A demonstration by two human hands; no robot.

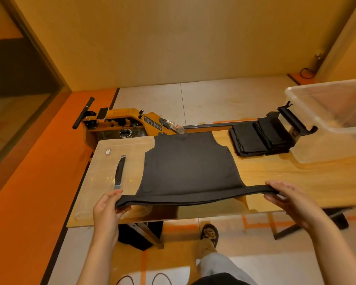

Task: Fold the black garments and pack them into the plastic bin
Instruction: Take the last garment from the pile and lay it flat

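A black sleeveless garment (pixel 188 167) lies flat on the wooden table (pixel 296 182), neck away from me. Its hem is stretched wide and lifted off the table near the front edge. My left hand (pixel 107 206) pinches the hem's left corner. My right hand (pixel 286 195) grips the right corner. Two stacks of folded black garments (pixel 259 138) sit at the back right of the table. The clear plastic bin (pixel 329 120) stands at the far right, next to the stacks, with nothing visible inside it.
The bin's clear lid (pixel 103 171) with a black handle lies on the table's left part. Behind the table stands a yellow rowing machine (pixel 121 124). The table's front edge is just below my hands. My foot (pixel 209 235) is on the floor.
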